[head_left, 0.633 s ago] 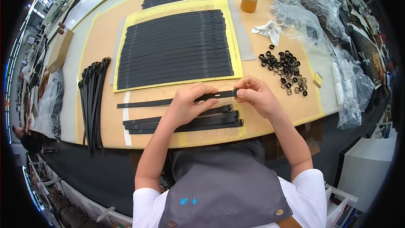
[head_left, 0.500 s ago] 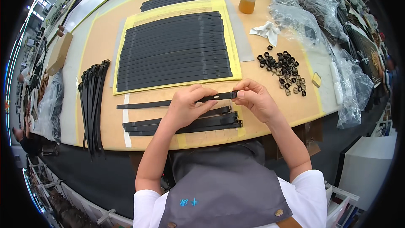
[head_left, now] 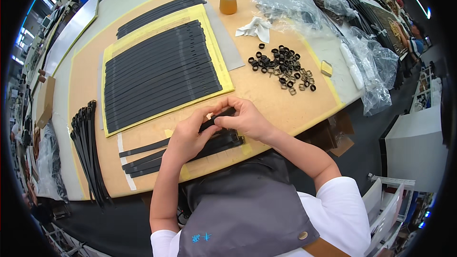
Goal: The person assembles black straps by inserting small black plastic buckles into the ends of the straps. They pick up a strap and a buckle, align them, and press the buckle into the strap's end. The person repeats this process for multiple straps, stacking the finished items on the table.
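A black belt strap (head_left: 144, 149) slants up from the left into both my hands. My left hand (head_left: 189, 135) pinches it close to its right end. Right beside it, my right hand (head_left: 245, 120) is closed on the end part of the same strap, thumb on top. My fingers cover most of that end, so any buckle or loop there is hidden. Just below my hands, several finished-looking black straps with buckles (head_left: 157, 163) lie in a small stack on the table, partly covered by my left forearm.
Rows of black straps (head_left: 159, 74) cover a yellow-edged board (head_left: 223, 88), with more straps (head_left: 162, 13) behind. A bundle of straps (head_left: 85, 143) overhangs the front edge at left. Rightward lie black loops and metal buckles (head_left: 285, 64), a white cloth (head_left: 254, 29), an amber-liquid bottle (head_left: 228, 3) and plastic bags (head_left: 376, 62).
My right hand has come in against my left, and the strap's end, with the loop and buckle seen before, is now covered by fingers. The whole view has turned and shifted.
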Motion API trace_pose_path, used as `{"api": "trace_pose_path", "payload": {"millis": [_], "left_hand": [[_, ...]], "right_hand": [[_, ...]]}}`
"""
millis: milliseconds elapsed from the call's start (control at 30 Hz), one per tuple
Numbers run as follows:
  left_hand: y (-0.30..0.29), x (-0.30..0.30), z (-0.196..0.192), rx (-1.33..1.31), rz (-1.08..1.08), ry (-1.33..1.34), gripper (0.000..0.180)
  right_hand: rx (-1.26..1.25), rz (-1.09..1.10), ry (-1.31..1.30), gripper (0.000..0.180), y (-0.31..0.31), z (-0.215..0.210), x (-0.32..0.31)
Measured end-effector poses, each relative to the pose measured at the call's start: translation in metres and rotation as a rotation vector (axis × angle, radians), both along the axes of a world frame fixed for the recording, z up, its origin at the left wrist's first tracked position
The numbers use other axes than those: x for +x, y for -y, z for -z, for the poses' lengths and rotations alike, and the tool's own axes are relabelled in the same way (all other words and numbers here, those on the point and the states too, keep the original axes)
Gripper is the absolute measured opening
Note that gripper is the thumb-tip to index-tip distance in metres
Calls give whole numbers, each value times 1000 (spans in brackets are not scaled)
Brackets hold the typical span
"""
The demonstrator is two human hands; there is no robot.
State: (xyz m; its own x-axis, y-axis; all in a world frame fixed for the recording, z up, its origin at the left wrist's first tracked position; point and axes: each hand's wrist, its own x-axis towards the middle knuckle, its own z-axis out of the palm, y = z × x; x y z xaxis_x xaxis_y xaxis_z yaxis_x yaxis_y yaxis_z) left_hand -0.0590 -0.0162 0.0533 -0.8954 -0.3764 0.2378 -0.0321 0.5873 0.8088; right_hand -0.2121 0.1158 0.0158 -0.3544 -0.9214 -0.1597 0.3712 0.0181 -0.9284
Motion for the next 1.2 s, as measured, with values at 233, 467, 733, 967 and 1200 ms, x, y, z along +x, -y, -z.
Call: {"api": "trace_pose_path", "payload": {"millis": [233, 467, 733, 967, 1200], "left_hand": [[15, 11, 22, -37, -32, -2, 30], [20, 14, 19, -20, -23, 48, 25], [20, 13, 22, -36, -7, -57, 25], [22, 19, 26, 28, -28, -38, 25], [25, 21, 31, 38, -44, -62, 25]], "right_hand": [[493, 396, -976, 17, -57, -27, -116], [400, 290, -1385, 9, -54, -7, -137], [303, -78, -1676, 7, -42, -3, -142], [239, -308, -1623, 12, -33, -28, -128], [522, -544, -1339, 23, -14, -66, -131]]}}
